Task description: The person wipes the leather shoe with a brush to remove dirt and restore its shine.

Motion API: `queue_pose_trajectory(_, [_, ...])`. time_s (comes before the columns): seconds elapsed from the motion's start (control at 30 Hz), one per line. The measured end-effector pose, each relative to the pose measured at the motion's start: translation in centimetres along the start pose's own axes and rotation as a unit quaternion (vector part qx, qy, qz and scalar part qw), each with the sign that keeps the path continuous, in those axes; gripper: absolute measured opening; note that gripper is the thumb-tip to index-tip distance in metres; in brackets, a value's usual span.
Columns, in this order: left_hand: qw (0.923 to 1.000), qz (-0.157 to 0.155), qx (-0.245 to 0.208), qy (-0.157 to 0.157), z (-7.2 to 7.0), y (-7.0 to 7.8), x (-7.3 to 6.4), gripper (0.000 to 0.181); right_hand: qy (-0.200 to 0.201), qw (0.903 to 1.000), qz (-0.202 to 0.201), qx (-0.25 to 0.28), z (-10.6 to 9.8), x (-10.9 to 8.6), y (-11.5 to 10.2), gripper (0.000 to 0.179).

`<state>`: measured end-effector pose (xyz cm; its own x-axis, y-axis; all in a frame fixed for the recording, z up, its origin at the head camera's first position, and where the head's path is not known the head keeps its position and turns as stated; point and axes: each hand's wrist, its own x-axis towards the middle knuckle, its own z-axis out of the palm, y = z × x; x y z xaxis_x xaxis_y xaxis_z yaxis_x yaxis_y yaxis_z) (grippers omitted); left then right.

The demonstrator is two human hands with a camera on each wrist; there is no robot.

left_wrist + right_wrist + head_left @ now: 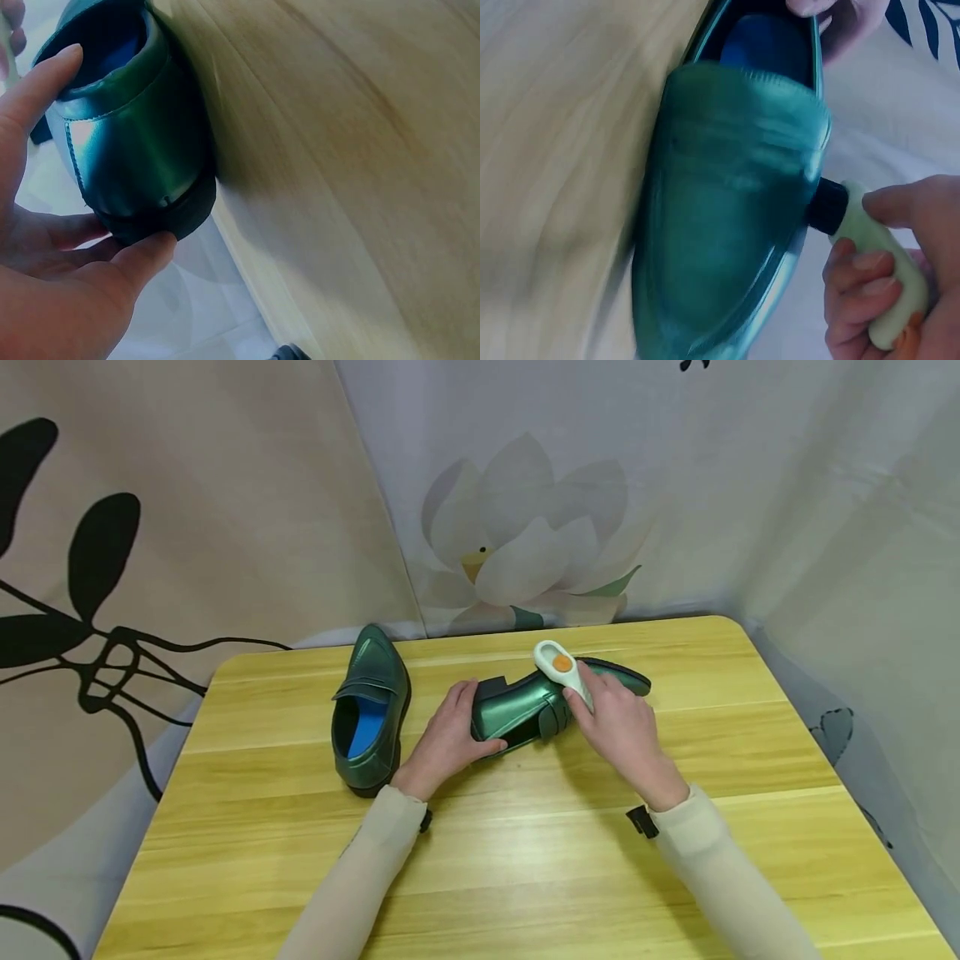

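A shiny green loafer [517, 706] lies on its side, toe to the right, its opening turned toward me. My left hand [452, 735] grips it round the heel, the thumb at the rim of the opening in the left wrist view. In my right hand [621, 727] is a white-handled tool [881, 247] with an orange spot. Its short black head [828, 206] meets the side of the loafer near the sole, just forward of the strap. The tip of that head is hidden behind the upper's edge.
The matching green loafer [372, 670], with a blue insole, stands upright to the left, toe pointing away. Both shoes are on a wooden table [525, 860]. Behind its back edge hangs a pale curtain [675, 527] printed with flowers and dark leaves.
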<state>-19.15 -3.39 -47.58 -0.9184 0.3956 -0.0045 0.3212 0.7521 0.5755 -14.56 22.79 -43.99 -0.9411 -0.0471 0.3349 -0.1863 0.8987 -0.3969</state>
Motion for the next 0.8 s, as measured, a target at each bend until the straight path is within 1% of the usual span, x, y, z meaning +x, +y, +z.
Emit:
queue_pose_trajectory(0.07, [1.0000,-0.001,-0.001,-0.003,0.0,0.0,0.0,0.107,-0.001,0.9997,0.021,0.010,-0.4,-0.3,1.0,0.051])
queue_pose_trajectory(0.23, [1.0000,-0.001,-0.001,-0.004,0.0,-0.1,-0.1,0.107,-0.007,0.9971,0.073,0.022,-1.6,-1.6,4.5,0.050])
queue_pose_trajectory(0.3, [1.0000,-0.001,-0.001,-0.004,-0.1,-0.1,-0.1,0.107,-0.009,0.9960,0.086,0.023,-2.0,-2.1,5.6,0.050])
queue_pose_trajectory(0.37, [1.0000,-0.003,-0.002,-0.004,-0.1,-0.1,-0.1,0.107,-0.012,0.9959,0.087,0.022,-2.2,-2.4,6.2,0.049])
queue_pose_trajectory(0.4, [1.0000,-0.004,-0.003,-0.004,-0.2,-0.1,-0.1,0.106,-0.015,0.9961,0.084,0.023,-2.2,-2.5,6.4,0.049])
queue_pose_trajectory(0.47, [1.0000,-0.006,-0.005,-0.005,-0.2,0.0,-0.1,0.107,-0.017,0.9975,0.062,0.029,-2.0,-2.5,6.3,0.048])
queue_pose_trajectory(0.57, [0.9999,-0.007,-0.005,-0.006,-0.1,0.0,-0.1,0.107,-0.019,0.9994,0.014,0.024,-1.5,-2.3,5.5,0.046])
queue_pose_trajectory(0.67, [0.9999,-0.008,-0.004,-0.006,0.0,0.0,-0.1,0.107,-0.016,0.9993,-0.032,0.013,-1.1,-2.1,4.6,0.046])
queue_pose_trajectory(0.73, [0.9999,-0.009,-0.002,-0.006,0.0,0.1,-0.1,0.107,-0.018,0.9988,-0.046,0.007,-0.9,-2.2,4.4,0.047])
queue_pose_trajectory(0.8, [0.9999,-0.009,-0.001,-0.007,0.0,0.1,0.0,0.107,-0.012,0.9988,-0.047,0.007,-1.0,-2.5,4.7,0.048])
